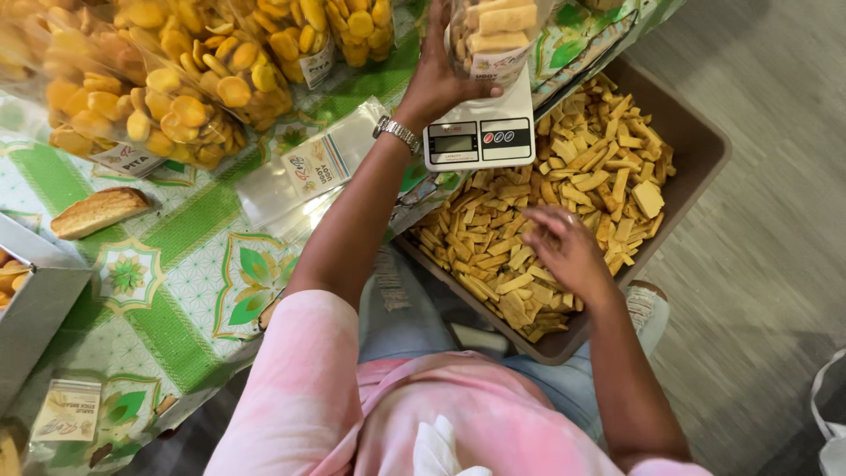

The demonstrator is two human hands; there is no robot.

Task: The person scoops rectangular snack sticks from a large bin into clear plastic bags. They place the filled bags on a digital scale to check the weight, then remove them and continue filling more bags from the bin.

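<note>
From where I watch, the risk sits at the scale (478, 132): it perches at the worktop (176, 291) edge, partly overhanging the brown tray (696, 145) below, and my left hand (438, 75) steadies a clear bag of biscuit sticks (493, 35) on its platform. I judge that a heavier push from that hand, or a top-heavy bag let go too soon, could tip bag or scale off the edge into the tray. The left hand is grasping the bag's side, thumb across its lower front. My right hand (564, 247) is down in the tray, fingers curled loosely over the loose biscuit sticks (493, 256); I cannot tell whether it has any pinched. A careless scoop there could flick sticks over the low near rim onto the floor (775, 264).

The bag stands on the scale, touching the left hand, well apart from the right. The loose sticks lie directly under and around the right hand. Filled bags of round biscuits (176, 106) crowd the worktop to the left, beside an empty flat bag (308, 167)
</note>
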